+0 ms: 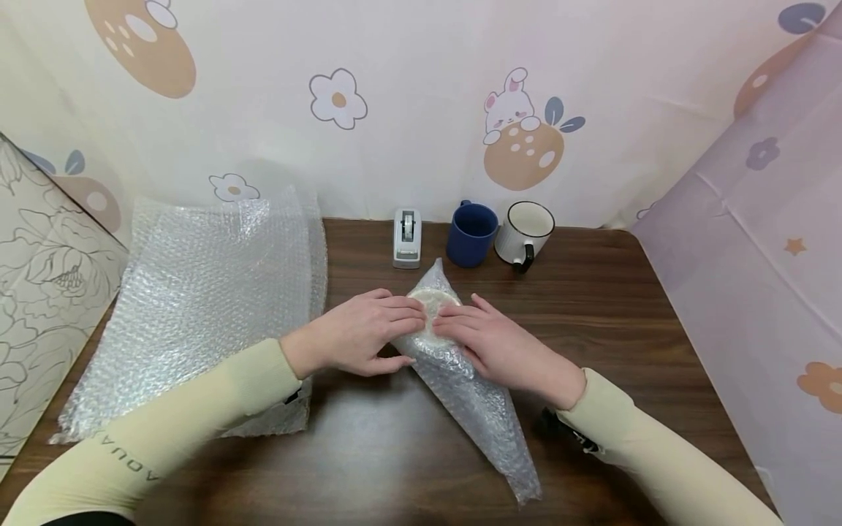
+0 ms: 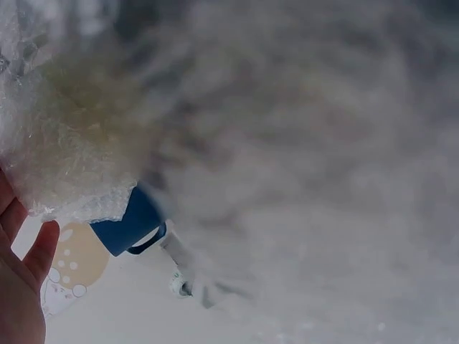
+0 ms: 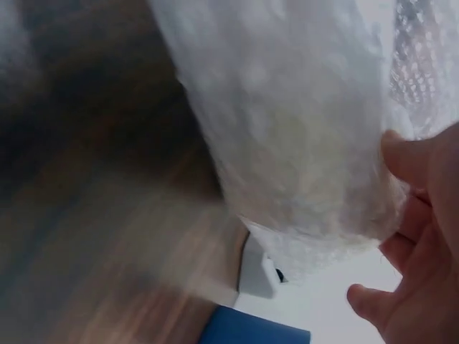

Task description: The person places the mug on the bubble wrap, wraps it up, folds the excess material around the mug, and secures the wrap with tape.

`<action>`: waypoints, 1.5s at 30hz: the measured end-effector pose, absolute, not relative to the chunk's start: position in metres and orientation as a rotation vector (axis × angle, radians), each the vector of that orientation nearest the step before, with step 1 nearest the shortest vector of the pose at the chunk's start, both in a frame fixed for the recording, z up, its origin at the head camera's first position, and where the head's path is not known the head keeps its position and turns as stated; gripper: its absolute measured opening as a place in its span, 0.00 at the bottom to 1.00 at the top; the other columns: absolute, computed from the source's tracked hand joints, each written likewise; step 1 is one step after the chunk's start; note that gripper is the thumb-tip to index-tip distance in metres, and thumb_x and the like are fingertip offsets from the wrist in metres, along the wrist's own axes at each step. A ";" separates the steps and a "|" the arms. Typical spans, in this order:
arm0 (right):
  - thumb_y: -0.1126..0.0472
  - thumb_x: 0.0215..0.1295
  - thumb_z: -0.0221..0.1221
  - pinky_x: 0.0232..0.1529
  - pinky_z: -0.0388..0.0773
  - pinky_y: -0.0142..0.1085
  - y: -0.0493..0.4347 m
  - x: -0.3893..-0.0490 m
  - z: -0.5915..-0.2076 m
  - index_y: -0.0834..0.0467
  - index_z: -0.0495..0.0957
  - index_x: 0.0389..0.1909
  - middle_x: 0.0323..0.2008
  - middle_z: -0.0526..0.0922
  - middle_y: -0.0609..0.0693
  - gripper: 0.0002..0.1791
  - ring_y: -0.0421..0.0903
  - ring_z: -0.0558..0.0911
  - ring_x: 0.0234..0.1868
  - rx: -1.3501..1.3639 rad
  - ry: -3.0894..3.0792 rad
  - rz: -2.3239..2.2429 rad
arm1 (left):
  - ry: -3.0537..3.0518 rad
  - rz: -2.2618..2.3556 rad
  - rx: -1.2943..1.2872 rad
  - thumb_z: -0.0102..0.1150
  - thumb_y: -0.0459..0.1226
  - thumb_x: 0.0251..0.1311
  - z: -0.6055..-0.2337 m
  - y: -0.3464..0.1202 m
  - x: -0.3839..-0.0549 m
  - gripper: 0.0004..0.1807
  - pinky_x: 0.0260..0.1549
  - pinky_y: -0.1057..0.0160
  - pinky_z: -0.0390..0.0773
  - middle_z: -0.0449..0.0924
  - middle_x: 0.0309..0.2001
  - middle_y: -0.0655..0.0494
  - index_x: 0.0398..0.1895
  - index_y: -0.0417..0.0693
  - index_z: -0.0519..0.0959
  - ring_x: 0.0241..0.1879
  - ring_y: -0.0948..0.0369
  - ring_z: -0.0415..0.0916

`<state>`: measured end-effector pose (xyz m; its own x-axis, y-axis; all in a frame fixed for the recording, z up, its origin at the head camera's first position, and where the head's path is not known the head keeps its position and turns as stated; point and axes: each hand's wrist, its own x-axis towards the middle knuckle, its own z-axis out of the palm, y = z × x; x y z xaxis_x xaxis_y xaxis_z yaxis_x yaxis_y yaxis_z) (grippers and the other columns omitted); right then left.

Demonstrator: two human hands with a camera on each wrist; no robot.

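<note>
Upright at mid table stands a pale, round-topped thing wrapped in bubble wrap (image 1: 434, 299); its kind is hidden by the wrap. One pointed end of the wrap sticks out behind it, and a long tail runs toward the front right. From the left, my left hand (image 1: 371, 332) rests its fairly straight fingers on the top, thumb apart. My right hand (image 1: 496, 343) presses its fingertips on the same top from the other side. In the right wrist view the right hand (image 3: 423, 236) touches the wrap's side, with one finger free.
Behind the wrapped thing are a white tape dispenser (image 1: 407, 239), a blue mug (image 1: 470, 235) and a white mug (image 1: 522, 232) with a black rim and handle. Flat sheets of bubble wrap (image 1: 210, 292) cover the left of the dark wooden table (image 1: 612, 307). A printed curtain hangs behind.
</note>
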<state>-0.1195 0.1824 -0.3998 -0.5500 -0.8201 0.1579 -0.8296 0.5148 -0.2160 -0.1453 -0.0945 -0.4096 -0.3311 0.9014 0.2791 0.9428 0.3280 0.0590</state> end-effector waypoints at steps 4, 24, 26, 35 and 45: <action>0.66 0.66 0.57 0.69 0.53 0.61 0.181 -0.122 -0.396 0.56 0.78 0.60 0.60 0.79 0.50 0.21 0.47 0.72 0.67 1.495 -2.709 0.373 | -2.416 -0.333 -1.673 0.52 0.58 0.68 -0.410 -0.092 -0.146 0.28 0.57 0.54 0.69 0.78 0.59 0.57 0.58 0.48 0.78 0.64 0.60 0.68; 0.66 0.68 0.57 0.71 0.56 0.51 0.186 -0.123 -0.403 0.59 0.77 0.61 0.62 0.77 0.53 0.20 0.52 0.69 0.68 1.552 -2.591 0.601 | -2.499 -0.313 -1.668 0.51 0.57 0.71 -0.412 -0.095 -0.147 0.29 0.61 0.57 0.69 0.77 0.62 0.57 0.64 0.49 0.76 0.67 0.60 0.66; 0.63 0.71 0.56 0.70 0.59 0.49 0.196 -0.119 -0.404 0.60 0.78 0.59 0.62 0.77 0.55 0.18 0.54 0.71 0.66 1.536 -2.484 0.616 | -2.497 -0.311 -1.670 0.50 0.57 0.71 -0.412 -0.095 -0.147 0.29 0.61 0.57 0.69 0.77 0.62 0.57 0.64 0.49 0.77 0.67 0.60 0.66; 0.61 0.79 0.42 0.69 0.61 0.45 0.245 -0.084 -0.416 0.62 0.82 0.54 0.59 0.79 0.61 0.20 0.61 0.77 0.58 1.500 -2.201 0.454 | -2.505 -0.388 -1.663 0.50 0.59 0.70 -0.414 -0.091 -0.145 0.30 0.60 0.57 0.69 0.76 0.62 0.60 0.63 0.50 0.77 0.67 0.62 0.65; 0.59 0.81 0.42 0.70 0.57 0.42 0.255 -0.046 -0.432 0.58 0.81 0.55 0.59 0.77 0.66 0.19 0.63 0.77 0.55 1.584 -2.160 0.436 | -2.573 -0.424 -1.567 0.49 0.59 0.70 -0.411 -0.086 -0.141 0.27 0.61 0.57 0.69 0.80 0.57 0.62 0.59 0.51 0.81 0.65 0.62 0.67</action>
<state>-0.0460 0.2553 -0.4323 -0.2590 -0.8206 0.5094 -0.9540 0.2997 -0.0023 -0.1411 -0.0857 -0.4113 -0.4660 0.8552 0.2267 0.8828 0.4322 0.1841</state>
